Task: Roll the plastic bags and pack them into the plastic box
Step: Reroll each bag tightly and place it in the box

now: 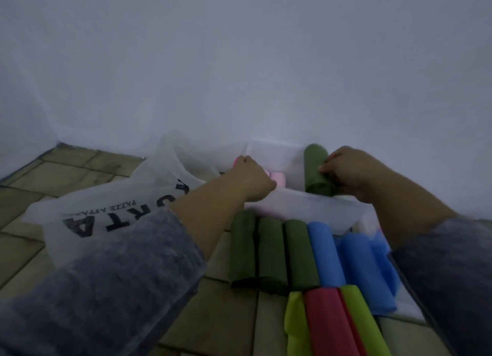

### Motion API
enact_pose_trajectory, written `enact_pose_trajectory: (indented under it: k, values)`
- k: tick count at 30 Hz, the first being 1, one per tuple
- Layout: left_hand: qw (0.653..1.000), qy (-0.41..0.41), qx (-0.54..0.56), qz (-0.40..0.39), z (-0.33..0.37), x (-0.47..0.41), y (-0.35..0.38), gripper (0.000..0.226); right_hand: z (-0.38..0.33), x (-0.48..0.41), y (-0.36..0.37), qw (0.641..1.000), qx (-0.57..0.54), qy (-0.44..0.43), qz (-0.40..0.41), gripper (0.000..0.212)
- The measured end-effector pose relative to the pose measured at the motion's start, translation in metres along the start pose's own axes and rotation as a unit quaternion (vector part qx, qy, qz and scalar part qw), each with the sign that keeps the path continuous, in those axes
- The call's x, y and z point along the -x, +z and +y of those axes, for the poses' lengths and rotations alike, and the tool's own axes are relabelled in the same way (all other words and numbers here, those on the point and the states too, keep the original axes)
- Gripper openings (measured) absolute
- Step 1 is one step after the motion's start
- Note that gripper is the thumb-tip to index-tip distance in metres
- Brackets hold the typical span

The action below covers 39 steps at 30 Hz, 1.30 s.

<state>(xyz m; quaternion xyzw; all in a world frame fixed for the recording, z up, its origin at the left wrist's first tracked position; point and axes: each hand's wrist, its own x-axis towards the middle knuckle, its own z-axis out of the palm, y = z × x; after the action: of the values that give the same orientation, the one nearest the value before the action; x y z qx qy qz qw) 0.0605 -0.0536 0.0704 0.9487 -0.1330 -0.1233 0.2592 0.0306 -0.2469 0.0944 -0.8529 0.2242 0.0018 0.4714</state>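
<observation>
Fingers [328, 164] of right hand [348, 172] pinch upright green roll [315, 166] | left hand [250, 177] fingers [241, 161] over pink rolls [278, 178], grip unclear

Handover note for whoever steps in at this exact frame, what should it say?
Right hand: grips an upright green roll inside the plastic box.
Left hand: in the box by the pink rolls; grip unclear.
Done: pink rolls and that green roll are in the box.
Left: three green rolls, blue rolls, a red roll and lime rolls lie on the floor, unpacked. The white printed bag is unrolled.
</observation>
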Motion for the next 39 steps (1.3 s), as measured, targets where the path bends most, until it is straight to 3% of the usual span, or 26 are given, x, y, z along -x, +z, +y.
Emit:
enact_pose_trajectory:
  k: [1,3,6,13,24,28,31,33,35,37,39]
  values:
    - [1.000,-0.003,-0.011,-0.004,-0.002,-0.002,0.003,0.081,0.003,-0.012,0.008,0.993,0.115,-0.009,-0.012,0.030]
    - [1.000,-0.005,-0.007,-0.017,-0.008,-0.001,0.007,0.088,0.009,-0.031,0.026,0.940,0.336,-0.050,-0.041,0.039]
    - [1.000,-0.009,-0.007,-0.023,-0.010,0.001,0.007,0.087,0.009,-0.049,0.046,0.877,0.462,-0.073,-0.108,0.042]
    - [0.999,-0.002,-0.033,-0.031,-0.006,0.006,0.006,0.082,0.007,-0.061,0.040,0.843,0.481,-0.035,-0.241,0.039]
    - [1.000,-0.011,-0.019,-0.018,-0.006,0.004,0.009,0.083,0.016,-0.074,0.054,0.850,0.486,-0.031,-0.202,0.017]
    - [0.999,0.018,0.016,0.040,-0.012,0.010,0.015,0.081,0.012,-0.059,0.052,0.871,0.469,-0.038,-0.139,0.034]
    - [0.982,0.095,0.053,0.154,-0.028,0.036,0.013,0.068,0.005,-0.023,0.043,0.924,0.348,-0.143,0.069,0.028]
    - [0.970,0.122,0.038,0.206,-0.048,0.064,0.014,0.051,0.004,0.020,0.034,0.934,0.238,-0.213,0.161,0.014]
    - [0.981,0.106,-0.061,0.148,-0.075,0.097,0.023,0.041,0.015,0.064,0.027,0.927,0.268,-0.226,0.132,0.011]
    - [0.985,0.031,-0.172,-0.010,-0.101,0.129,0.042,0.054,0.037,0.109,0.026,0.906,0.382,-0.183,0.025,0.015]
    - [0.968,-0.012,-0.210,-0.135,-0.118,0.154,0.064,0.075,0.065,0.142,0.032,0.876,0.466,-0.109,-0.055,0.019]
